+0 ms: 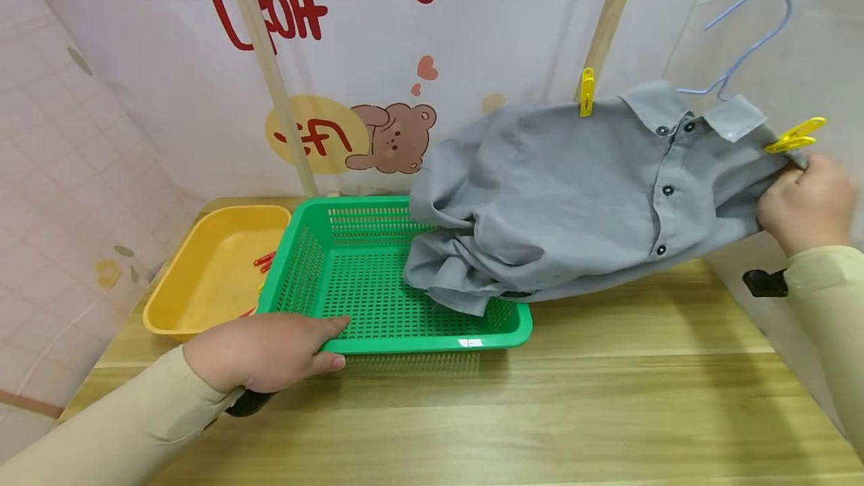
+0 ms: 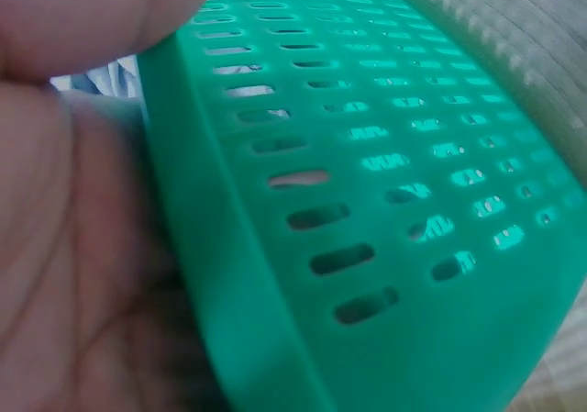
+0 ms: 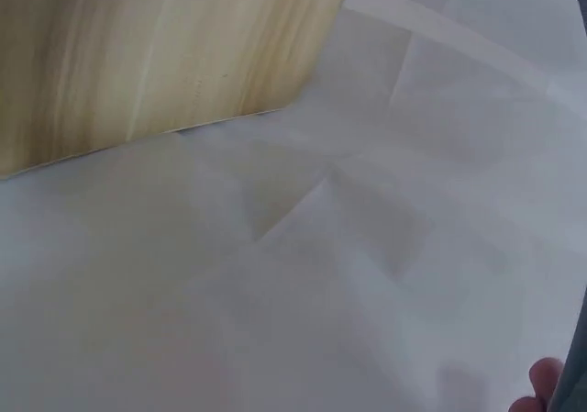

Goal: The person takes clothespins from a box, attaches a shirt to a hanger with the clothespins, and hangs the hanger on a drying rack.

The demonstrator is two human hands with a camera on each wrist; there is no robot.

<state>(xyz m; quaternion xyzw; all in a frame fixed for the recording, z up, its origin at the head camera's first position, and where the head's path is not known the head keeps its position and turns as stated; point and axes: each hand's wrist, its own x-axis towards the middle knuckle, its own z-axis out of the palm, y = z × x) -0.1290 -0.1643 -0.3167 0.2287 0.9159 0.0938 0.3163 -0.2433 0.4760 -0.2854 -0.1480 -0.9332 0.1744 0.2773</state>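
Note:
A grey button-up shirt (image 1: 567, 186) hangs on a blue hanger (image 1: 749, 47), its lower left part drooping into a green plastic basket (image 1: 432, 343). Two yellow clothespins are clipped on it: one clothespin (image 1: 587, 92) on the shoulder at left, the other clothespin (image 1: 795, 136) on the shoulder at right. Just below that second one, my right hand (image 1: 810, 201) grips the shirt's edge. My left hand (image 1: 270, 351) holds the basket's front left corner, thumb outside the rim and fingers over it. The left wrist view shows the slotted basket wall (image 2: 275, 192) close beside the palm.
Left of the basket, partly behind it, stands a yellow tray (image 1: 216, 268) with red clothespins (image 1: 265, 261) inside. Everything rests on a wooden table (image 1: 540, 411). Two wooden poles rise behind, one pole (image 1: 270, 66) at left and another (image 1: 617, 6), before a printed white backdrop.

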